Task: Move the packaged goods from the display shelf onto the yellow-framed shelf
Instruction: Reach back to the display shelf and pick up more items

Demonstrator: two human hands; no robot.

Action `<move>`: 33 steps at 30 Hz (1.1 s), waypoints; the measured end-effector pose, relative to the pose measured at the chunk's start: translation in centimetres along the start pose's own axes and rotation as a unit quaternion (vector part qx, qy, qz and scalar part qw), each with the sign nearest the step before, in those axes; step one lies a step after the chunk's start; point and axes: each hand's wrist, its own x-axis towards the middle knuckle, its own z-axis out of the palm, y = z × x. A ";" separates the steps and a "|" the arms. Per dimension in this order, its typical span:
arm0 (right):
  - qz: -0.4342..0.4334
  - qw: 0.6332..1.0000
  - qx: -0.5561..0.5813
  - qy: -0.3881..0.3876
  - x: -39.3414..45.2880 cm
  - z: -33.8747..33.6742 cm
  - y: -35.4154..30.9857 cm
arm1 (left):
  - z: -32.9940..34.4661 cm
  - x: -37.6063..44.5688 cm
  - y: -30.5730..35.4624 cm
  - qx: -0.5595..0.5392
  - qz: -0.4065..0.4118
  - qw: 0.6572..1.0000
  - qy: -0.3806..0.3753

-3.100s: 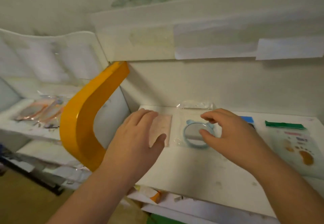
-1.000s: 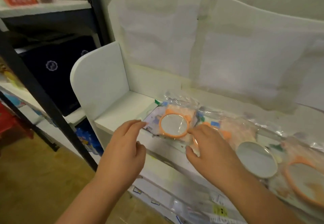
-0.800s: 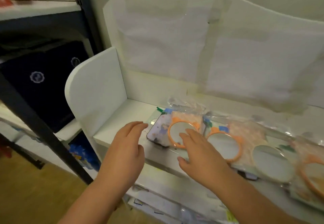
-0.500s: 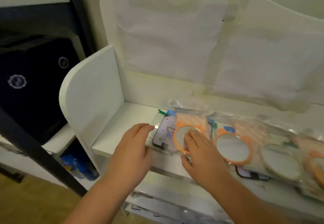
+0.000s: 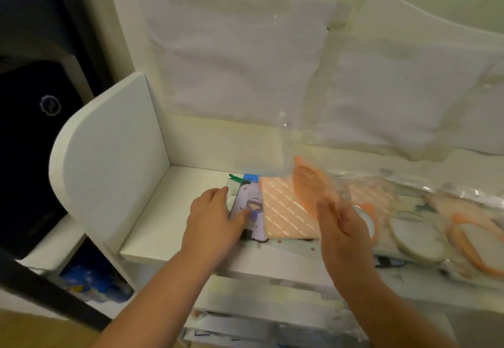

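Two hands: left hand [image 5: 215,218], right hand [image 5: 341,227] on packaged goods [image 5: 286,211].

One view only, from a camera worn on the person's head; it looks forward and steeply down onto a white shelf [image 5: 152,227] close below, near enough that both forearms enter from the bottom edge and reach to mid-frame; the wide lens bows the shelf's side panel [image 5: 109,162] at left and its back panel [image 5: 245,61] above; the left hand [image 5: 215,219] and right hand [image 5: 341,227] sit near the centre; a dark rack [image 5: 35,129] fills the left edge; with no second view, nothing is shared.
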 end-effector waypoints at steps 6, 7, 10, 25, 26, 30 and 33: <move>0.121 0.934 0.337 -0.009 0.2 -0.3 -2.3 | 2.0 1.1 0.1 0.118 -0.017 0.993 -0.028; 0.153 0.924 0.351 -0.006 0.2 -0.2 -1.8 | 2.0 1.2 -0.1 0.109 -0.014 0.994 -0.028; 0.225 0.900 0.373 0.020 -0.3 -0.1 -0.1 | 1.5 2.0 -1.0 0.062 -0.019 0.997 -0.040; 0.296 0.802 0.519 -0.020 -1.4 -2.0 0.5 | -2.9 2.3 -2.3 -0.309 -0.163 0.934 -0.073; 0.297 0.792 0.533 -0.024 -1.5 -2.3 0.4 | -3.2 1.9 -2.0 -0.350 -0.170 0.917 -0.081; 0.290 0.761 0.579 -0.037 -1.6 -3.9 0.3 | -4.5 -0.1 0.7 -0.478 -0.167 0.858 -0.085; 0.279 0.743 0.607 -0.033 -1.8 -6.0 -0.1 | -4.7 -1.8 3.7 -0.521 -0.147 0.836 -0.093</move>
